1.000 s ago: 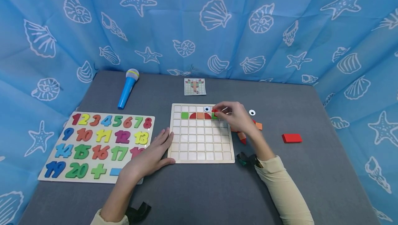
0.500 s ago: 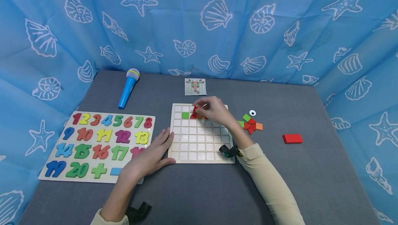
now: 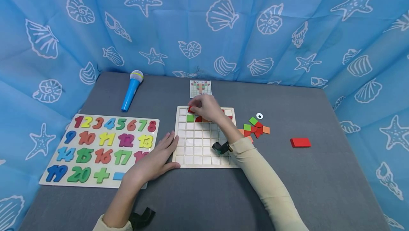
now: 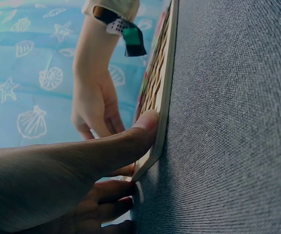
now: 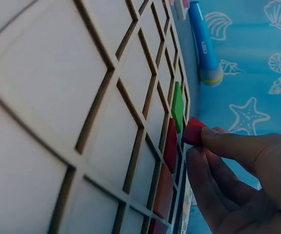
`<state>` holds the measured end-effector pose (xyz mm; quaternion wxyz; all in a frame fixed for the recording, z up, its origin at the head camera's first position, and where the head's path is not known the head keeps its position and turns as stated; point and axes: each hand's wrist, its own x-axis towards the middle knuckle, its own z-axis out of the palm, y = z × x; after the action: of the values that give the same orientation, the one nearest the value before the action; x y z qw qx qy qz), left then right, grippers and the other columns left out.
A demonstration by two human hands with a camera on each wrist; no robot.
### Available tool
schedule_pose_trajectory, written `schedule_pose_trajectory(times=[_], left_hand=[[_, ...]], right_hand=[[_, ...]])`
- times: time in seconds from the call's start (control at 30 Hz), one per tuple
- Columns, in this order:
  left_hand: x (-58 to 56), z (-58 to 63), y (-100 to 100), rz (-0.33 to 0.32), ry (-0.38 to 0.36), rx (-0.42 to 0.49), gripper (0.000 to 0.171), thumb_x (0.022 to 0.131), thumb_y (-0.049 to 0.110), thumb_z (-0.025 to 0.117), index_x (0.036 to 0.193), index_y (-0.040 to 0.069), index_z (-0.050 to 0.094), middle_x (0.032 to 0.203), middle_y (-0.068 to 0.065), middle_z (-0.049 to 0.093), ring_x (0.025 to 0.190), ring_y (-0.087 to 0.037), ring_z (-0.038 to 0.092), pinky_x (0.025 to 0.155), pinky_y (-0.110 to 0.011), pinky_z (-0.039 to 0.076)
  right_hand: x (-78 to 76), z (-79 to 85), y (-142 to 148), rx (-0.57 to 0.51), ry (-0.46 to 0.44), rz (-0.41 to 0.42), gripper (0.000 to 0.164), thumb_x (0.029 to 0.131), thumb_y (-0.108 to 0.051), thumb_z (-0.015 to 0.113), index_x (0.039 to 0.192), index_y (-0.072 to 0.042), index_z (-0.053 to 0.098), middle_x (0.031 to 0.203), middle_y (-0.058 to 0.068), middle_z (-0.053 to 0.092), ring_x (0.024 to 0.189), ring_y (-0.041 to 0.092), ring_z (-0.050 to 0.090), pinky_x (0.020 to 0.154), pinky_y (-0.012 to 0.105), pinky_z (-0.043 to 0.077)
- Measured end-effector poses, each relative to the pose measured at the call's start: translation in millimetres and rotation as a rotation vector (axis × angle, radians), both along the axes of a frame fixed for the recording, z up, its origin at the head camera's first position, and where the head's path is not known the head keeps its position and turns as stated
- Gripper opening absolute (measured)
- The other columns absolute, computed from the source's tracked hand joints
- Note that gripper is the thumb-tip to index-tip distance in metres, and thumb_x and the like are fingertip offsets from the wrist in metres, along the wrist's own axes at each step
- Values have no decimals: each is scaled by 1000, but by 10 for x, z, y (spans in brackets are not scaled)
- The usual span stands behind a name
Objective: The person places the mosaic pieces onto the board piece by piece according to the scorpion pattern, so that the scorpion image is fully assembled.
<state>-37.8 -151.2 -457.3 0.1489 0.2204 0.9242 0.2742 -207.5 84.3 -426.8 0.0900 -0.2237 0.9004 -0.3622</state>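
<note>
Grey table (image 3: 332, 181); right grip (image 3: 207, 108) pinches red piece (image 5: 192, 132)

The pale wooden grid board (image 3: 198, 150) lies flat on the grey table (image 3: 204, 195). The small red piece (image 5: 193, 130) is held at the board's far row, toward the left end.

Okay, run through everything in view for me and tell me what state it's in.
Grid board, partly filled.
Red piece, pinched by the right hand.
Left hand, against the grid board's left edge.
Number board, filled where visible.
Microphone, lying down; on or off unclear.
Pattern card, face up.
Loose pieces, clustered beside the grid board.
Red block, lying apart from them.
</note>
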Motion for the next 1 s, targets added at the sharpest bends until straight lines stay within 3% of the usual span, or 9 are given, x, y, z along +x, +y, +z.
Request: schedule_pose_trajectory(times=[0.03,0.1,0.27,0.4,0.47,0.6,0.83,1.0], left_hand=[[-3,-21,-3,3,8,-2,98,98,55,75,171,7,30,181,-17,25,169,-42,23,128,-61,38],[4,81,21,8,-23,4,99,97,51,77,171,5,30,181,-19,24,169,-44,21,129,-63,35],[15,169,38,3,-41,-2,96,98,43,79,170,2,30,181,-22,24,169,-45,20,132,-60,34],[16,161,40,7,-41,-2,95,99,43,78,170,2,31,181,-21,25,169,-45,22,130,-63,34],[13,92,28,7,-19,0,96,99,49,76,171,5,31,181,-19,25,169,-44,23,129,-64,36],[17,86,27,3,-12,5,98,98,54,75,171,6,30,181,-19,24,169,-43,22,128,-63,37],[22,253,70,18,-83,-46,95,99,38,80,170,2,29,182,-20,20,170,-44,18,131,-61,34],[21,273,82,20,-87,-75,94,100,37,79,171,2,28,182,-20,20,170,-43,18,132,-59,34]], right_hand=[[-6,-2,-9,7,1,-2,14,103,-10,73,113,-5,82,104,12,83,95,25,79,89,42,64],[-12,-4,-31,23,1,-10,11,102,-10,75,109,-5,83,102,12,84,94,25,79,89,42,64],[-12,5,-83,81,-7,-48,9,101,-12,78,102,-6,85,98,10,84,88,23,79,86,40,64],[-2,23,-113,128,-28,-54,10,100,-14,79,101,-6,86,97,10,85,85,22,78,85,40,64],[2,29,-117,137,-37,-52,10,100,-13,79,100,-6,86,97,10,85,85,22,78,86,40,64],[25,37,-87,119,-51,-52,10,101,-12,78,102,-6,86,99,10,85,89,23,79,88,40,65],[134,43,109,64,-49,-52,11,101,-14,78,105,-7,86,100,10,85,89,22,80,85,39,65],[246,65,355,2,-63,-37,12,99,-12,79,107,-5,85,99,12,84,86,21,78,79,34,64]])
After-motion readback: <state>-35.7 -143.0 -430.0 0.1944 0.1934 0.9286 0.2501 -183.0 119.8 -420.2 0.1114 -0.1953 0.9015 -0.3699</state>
